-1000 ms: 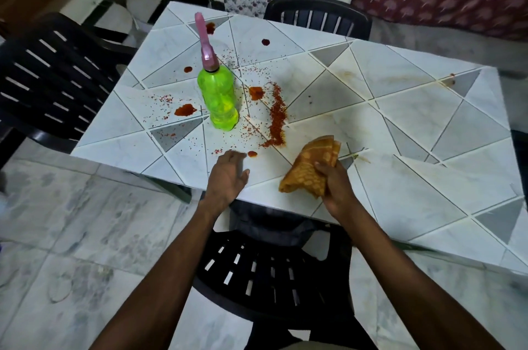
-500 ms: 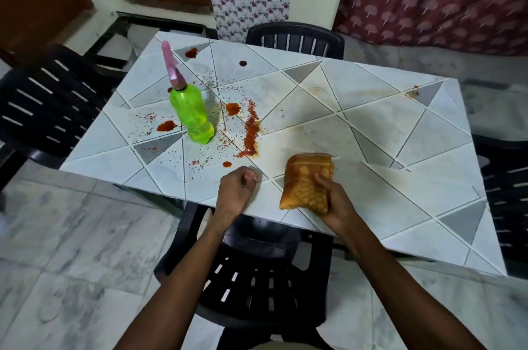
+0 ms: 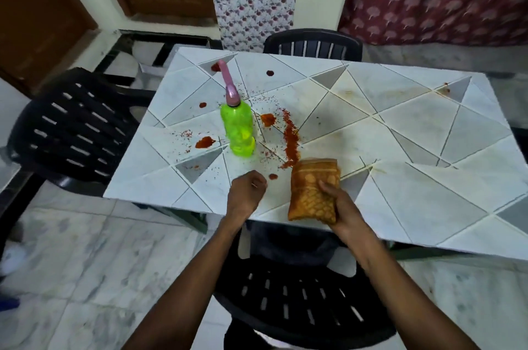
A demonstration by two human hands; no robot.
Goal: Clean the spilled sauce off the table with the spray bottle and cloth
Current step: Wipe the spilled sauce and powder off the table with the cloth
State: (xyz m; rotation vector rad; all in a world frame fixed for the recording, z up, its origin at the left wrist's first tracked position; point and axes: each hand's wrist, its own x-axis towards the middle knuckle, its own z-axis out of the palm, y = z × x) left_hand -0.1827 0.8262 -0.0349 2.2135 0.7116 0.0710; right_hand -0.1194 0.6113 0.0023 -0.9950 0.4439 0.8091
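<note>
The right hand (image 3: pixel 341 206) is clamped on the folded orange waffle-patterned cloth (image 3: pixel 311 186), thumb across its top face and fingers wrapped under its right edge. Over the last second it has laid the cloth flat and slid it forward, so the far edge now sits just beside, perhaps touching, the near end of the long red sauce streak (image 3: pixel 291 138); motion blur makes contact hard to call. The left hand (image 3: pixel 247 192), a second ago spread on the tabletop, has curled into a fist holding nothing, beside a small red drop (image 3: pixel 273 176).

Further out, the green plastic spray bottle with its pink nozzle (image 3: pixel 239 129) stands upright and untouched among the splatter (no hand near it), on the white marble-look table with grey triangles (image 3: pixel 414 149). I judge wiping is about to begin; every spill remains.
</note>
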